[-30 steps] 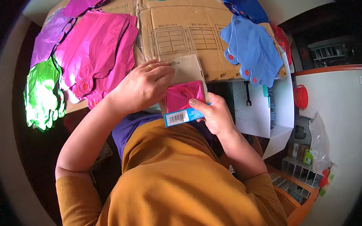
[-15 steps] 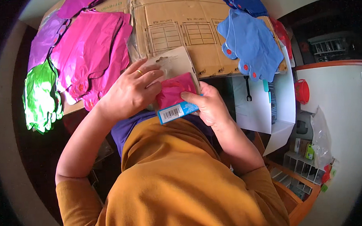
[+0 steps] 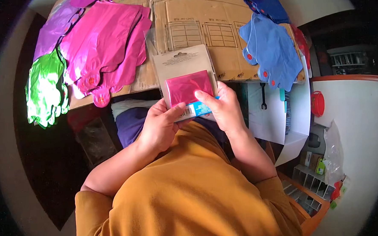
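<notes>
— What do you have in the hands?

— I see the left hand (image 3: 161,126) and the right hand (image 3: 222,107) both clamped on a carded packet (image 3: 186,77) with a folded magenta foil piece (image 3: 188,87) on it, held at centre just above the orange-clad lap (image 3: 188,190).

— And around it?

— At twelve o'clock lies a flattened cardboard sheet (image 3: 201,27). At ten o'clock, pink foil balloons (image 3: 108,45), with a purple one (image 3: 56,26) and a green one (image 3: 46,89) further left. At two o'clock, blue foil balloons (image 3: 271,49). At three o'clock a white paper sheet (image 3: 268,118) hangs. Nothing blocks the packet.
</notes>
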A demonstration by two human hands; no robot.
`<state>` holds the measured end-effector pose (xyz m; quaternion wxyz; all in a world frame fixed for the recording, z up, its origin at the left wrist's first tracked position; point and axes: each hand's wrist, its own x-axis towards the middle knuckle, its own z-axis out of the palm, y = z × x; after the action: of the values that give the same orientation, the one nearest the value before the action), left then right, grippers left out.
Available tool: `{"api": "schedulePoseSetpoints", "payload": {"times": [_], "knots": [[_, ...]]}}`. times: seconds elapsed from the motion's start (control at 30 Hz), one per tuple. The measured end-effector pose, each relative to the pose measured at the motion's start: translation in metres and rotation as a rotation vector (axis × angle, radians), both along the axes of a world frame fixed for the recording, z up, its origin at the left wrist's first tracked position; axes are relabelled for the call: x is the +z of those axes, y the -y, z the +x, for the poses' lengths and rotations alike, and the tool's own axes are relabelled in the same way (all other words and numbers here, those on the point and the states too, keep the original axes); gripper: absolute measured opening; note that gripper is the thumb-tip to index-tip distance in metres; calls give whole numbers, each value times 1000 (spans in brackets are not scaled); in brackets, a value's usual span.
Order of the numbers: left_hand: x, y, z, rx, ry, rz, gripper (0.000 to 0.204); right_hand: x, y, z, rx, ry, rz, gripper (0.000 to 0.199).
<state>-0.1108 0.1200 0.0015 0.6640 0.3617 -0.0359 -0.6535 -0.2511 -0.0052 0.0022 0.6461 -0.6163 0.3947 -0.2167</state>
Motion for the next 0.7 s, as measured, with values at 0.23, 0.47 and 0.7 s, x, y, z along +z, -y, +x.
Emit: {"api": "schedulePoseSetpoints", "payload": {"times": [0.23,0.47,0.7], "knots": [[2,6,8,58,23,45,17,36,-23,-39,107,-393,-1543,52],[6,15,12,-1,-6,73,16,11,0,-28,380,-186,-1739,26],[10,17,19,-17,-3,114,18,12,6,-21,413,-183,-1738,24]]}}
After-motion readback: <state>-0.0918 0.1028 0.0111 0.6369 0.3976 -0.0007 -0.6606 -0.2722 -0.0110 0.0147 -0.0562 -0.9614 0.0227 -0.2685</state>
